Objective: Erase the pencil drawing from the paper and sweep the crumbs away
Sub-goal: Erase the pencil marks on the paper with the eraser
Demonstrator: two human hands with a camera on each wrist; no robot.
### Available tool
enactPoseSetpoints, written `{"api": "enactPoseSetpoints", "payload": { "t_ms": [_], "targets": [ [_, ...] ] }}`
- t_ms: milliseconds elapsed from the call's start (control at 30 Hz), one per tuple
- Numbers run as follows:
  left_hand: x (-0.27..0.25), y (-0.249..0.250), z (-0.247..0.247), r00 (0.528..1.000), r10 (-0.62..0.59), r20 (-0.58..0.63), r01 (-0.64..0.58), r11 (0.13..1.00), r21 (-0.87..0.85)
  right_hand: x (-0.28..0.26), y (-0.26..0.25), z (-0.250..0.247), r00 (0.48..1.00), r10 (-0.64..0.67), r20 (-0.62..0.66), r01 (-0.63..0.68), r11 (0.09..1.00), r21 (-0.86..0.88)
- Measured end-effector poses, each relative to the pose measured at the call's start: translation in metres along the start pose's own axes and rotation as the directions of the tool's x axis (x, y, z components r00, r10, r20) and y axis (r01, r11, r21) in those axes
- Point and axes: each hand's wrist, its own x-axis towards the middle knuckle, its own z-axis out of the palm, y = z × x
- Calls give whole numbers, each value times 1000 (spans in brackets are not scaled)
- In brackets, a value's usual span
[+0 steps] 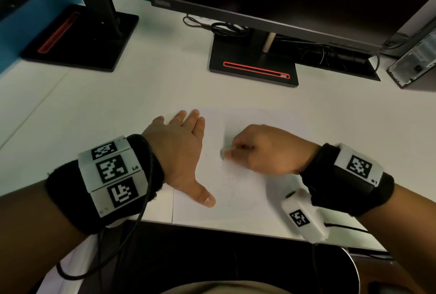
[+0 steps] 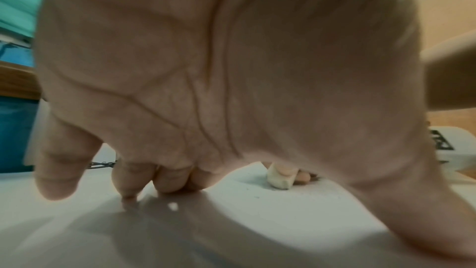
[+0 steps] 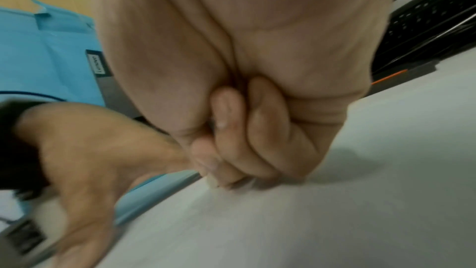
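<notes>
1. The paper [image 1: 238, 199] lies on the near edge of the white desk [image 1: 118, 105].
2. The left hand [image 1: 179, 152] rests flat on its left part, fingers straight, thumb spread.
3. The right hand [image 1: 266, 150] pinches a white eraser [image 2: 279, 179] against the sheet, grey crumbs [image 2: 296, 192] just beside it.

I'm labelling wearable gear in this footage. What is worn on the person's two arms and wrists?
Both forearms are bare, with no sleeves. The left hand has a wide black wristband carrying three white blocks printed with black square codes, and thin black cables loop from it. The right hand has a similar black band with white coded blocks, one of them on the underside.
</notes>
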Motion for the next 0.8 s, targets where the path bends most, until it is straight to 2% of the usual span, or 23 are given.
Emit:
{"api": "enactPoseSetpoints", "payload": {
  "t_ms": [33,133,267,400,533,667,800],
  "targets": [
    [0,0,0,1000,1,0,-1,1000,-1,-2,-1,1,1000,-8,5,8,1000,-3],
    [-1,0,0,1000,3,-5,-3,1000,1,-7,-6,4,992,-32,125,32,999,4],
    [0,0,0,1000,2,-11,-2,1000,2,-5,4,0,1000,15,-15,-15,1000,7],
    [0,-1,0,1000,6,-3,-6,1000,2,-11,1,5,996,-4,88,4,1000,3],
    [-1,0,0,1000,5,4,-5,1000,-1,-10,10,1,998,50,-32,-50,999,12],
    [-1,0,-1,1000,1,10,-1,1000,-1,-15,3,5,996,14,92,-17,999,27],
    [-1,0,-1,1000,-1,12,1,1000,-11,-12,11,0,997,60,-42,-59,998,31]
  ]
}}
